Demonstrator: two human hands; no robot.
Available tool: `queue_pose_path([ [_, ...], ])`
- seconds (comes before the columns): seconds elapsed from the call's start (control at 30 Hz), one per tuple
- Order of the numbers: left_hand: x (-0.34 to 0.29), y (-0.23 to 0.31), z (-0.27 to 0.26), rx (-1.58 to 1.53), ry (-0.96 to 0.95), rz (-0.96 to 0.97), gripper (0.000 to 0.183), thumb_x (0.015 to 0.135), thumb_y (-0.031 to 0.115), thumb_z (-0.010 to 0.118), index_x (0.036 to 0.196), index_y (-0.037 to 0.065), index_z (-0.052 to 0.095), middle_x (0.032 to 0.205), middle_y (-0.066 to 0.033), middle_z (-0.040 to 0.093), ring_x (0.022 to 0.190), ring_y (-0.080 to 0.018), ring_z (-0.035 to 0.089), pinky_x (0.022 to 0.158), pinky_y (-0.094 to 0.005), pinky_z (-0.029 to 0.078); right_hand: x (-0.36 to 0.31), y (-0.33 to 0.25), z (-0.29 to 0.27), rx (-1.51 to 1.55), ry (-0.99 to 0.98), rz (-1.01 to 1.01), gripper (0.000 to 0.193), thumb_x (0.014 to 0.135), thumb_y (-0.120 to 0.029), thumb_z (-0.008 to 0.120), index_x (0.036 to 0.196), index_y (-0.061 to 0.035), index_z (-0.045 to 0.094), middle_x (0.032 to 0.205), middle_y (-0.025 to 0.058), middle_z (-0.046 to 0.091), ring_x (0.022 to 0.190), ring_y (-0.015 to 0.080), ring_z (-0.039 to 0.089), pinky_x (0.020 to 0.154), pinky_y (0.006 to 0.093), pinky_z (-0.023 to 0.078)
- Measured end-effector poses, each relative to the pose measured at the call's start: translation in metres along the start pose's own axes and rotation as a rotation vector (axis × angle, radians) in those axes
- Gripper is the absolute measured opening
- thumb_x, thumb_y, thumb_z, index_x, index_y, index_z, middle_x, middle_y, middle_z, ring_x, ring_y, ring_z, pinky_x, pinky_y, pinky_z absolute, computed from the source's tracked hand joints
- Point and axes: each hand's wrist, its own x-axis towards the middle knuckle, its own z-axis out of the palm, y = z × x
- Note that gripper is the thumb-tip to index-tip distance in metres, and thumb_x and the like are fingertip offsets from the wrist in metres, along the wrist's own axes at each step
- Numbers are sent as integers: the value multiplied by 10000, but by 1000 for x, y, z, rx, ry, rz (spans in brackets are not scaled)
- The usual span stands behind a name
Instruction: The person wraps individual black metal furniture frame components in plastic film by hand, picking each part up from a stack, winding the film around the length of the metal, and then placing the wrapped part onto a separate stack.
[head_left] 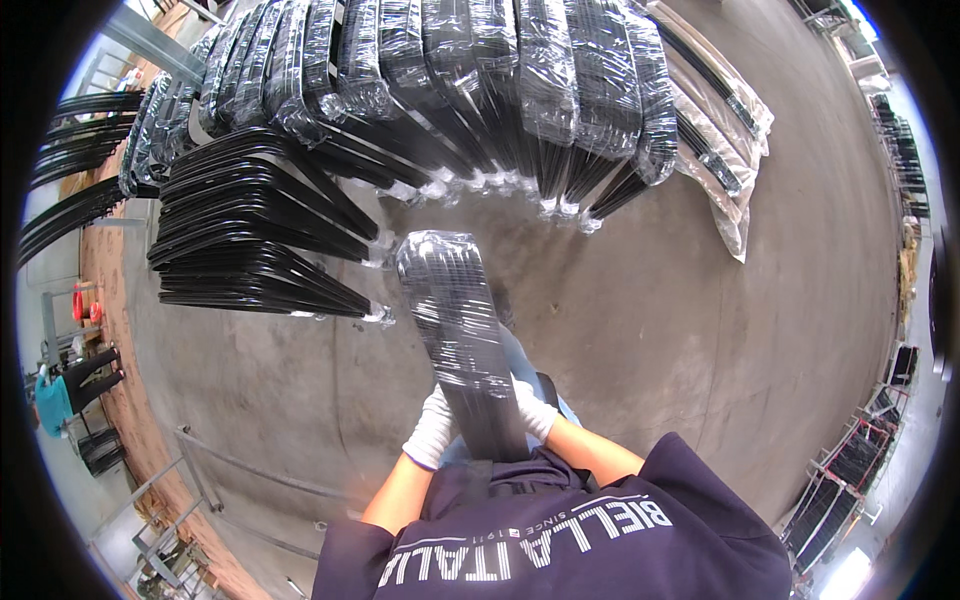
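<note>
A bundle of black bent tubes (455,320), wrapped in clear stretch film, is held against my body and points away from me. My left hand (432,425), in a white glove, grips its left side near the close end. On the opposite side my right hand (535,408), also gloved in white, holds the bundle; the fingers of both hands are partly hidden by it. Left of the bundle's far end stand black bent tubes (225,195) in stacked groups, their tips wrapped in film.
Several film-wrapped bundles (548,80) stand in a curved row ahead on the concrete floor (650,330). Beside them, tubes lie on a plastic sheet (735,205). A metal rail (270,480) runs at the lower left. A person in a teal top (55,402) is at the far left; racks (840,480) line the right.
</note>
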Motion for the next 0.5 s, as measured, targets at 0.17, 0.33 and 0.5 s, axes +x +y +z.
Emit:
queue_pose_path([
  [0.17,-35,14,-5,200,123,215,299,810,278,630,945,14,594,814,-66,613,663,-156,588,600,-277,482,-37,-65,-16,-221,117,-167,392,896,-277,481,1205,-35,480,1100,113,574,991,194,534,868,299,418],
  [0.33,-101,24,-3,375,82,381,300,771,204,675,982,19,568,826,-81,623,658,-185,628,572,-318,525,-63,-78,-18,395,234,-148,285,906,-241,503,1107,-41,535,910,6,571,815,63,513,730,205,426],
  [0.5,-134,47,66,1113,97,643,309,761,275,672,932,21,628,773,-55,651,675,-115,608,651,-256,479,-115,-153,-17,-628,314,-569,348,834,-258,508,1131,-79,531,1122,196,497,1054,338,465,916,408,378],
])
